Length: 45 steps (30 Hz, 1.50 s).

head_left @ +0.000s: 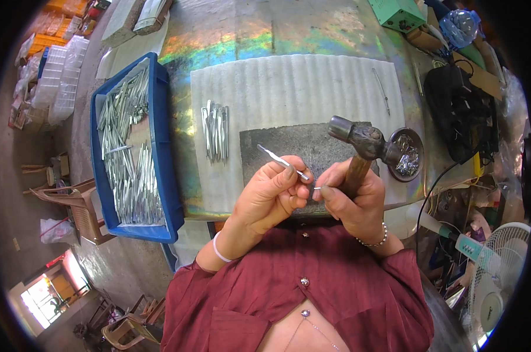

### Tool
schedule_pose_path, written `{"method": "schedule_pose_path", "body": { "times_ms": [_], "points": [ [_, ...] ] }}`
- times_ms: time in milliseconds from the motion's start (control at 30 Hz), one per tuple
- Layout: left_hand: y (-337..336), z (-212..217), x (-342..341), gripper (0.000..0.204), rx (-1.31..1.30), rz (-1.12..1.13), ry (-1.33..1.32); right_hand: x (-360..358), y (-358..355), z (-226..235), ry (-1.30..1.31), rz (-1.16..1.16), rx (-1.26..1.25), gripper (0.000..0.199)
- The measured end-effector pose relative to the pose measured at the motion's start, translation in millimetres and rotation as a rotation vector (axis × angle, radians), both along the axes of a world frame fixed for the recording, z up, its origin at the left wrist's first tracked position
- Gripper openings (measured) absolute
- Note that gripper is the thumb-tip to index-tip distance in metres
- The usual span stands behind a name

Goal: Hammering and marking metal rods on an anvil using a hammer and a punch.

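Note:
My left hand (274,193) pinches a thin silver metal strip (277,158) that angles up to the left. My right hand (350,196) grips the wooden handle of a hammer (362,144), its worn metal head raised above the fingers. The right thumb and forefinger also pinch a tiny metal piece (316,188) close to the strip's near end. Both hands hover over a dark grey plate (312,149) lying on a white corrugated sheet (289,88).
A small pile of silver strips (216,132) lies on the sheet to the left. A blue tray (160,170) full of strips sits further left. A round dish (407,154) of small metal parts stands right of the hammer. A black bag (459,111) and a fan (494,281) are at right.

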<state>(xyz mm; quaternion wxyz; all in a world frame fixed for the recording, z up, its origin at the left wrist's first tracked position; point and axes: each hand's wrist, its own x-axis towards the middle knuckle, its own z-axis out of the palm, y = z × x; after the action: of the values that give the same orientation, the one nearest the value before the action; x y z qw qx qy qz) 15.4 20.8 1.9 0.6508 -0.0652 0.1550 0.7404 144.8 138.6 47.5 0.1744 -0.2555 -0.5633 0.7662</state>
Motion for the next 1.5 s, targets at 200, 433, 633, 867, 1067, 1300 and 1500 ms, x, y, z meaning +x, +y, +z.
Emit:
{"method": "schedule_pose_path", "body": {
  "times_ms": [200, 433, 633, 867, 1067, 1300, 1500],
  "points": [
    [-1.1, 5.7, -2.1, 0.02, 0.004, -0.049, -0.05, -7.1, -4.1, -2.6, -0.048, -0.036, 0.17, 0.008],
    [0.2, 3.5, 0.3, 0.019, -0.029, -0.038, -0.087, -10.2, -3.3, -8.7, 0.061, -0.023, 0.414, 0.01],
    [-0.8, 0.5, 5.7, 0.017, -0.058, -0.002, -0.063, -9.0, -9.7, -24.2, 0.097, -0.128, 0.759, 0.014],
    [-12.0, 3.3, -2.8, 0.015, -0.112, 0.062, 0.111, -4.3, -0.8, -19.5, -0.036, -0.006, 0.483, 0.037],
    [-23.3, 3.0, -15.9, 0.012, -0.17, 0.16, 0.373, 12.7, 16.1, -32.6, -0.293, 0.024, 0.463, 0.025],
    [-15.6, 2.6, -4.3, 0.007, -0.269, 0.075, 0.942, 12.7, 10.6, -29.7, -0.318, 0.106, 0.482, 0.023],
    [-9.5, -2.3, 0.1, 0.007, -0.305, 0.098, 1.195, 15.3, 11.5, -32.1, -0.306, 0.103, 0.448, 0.022]
  ]
}}
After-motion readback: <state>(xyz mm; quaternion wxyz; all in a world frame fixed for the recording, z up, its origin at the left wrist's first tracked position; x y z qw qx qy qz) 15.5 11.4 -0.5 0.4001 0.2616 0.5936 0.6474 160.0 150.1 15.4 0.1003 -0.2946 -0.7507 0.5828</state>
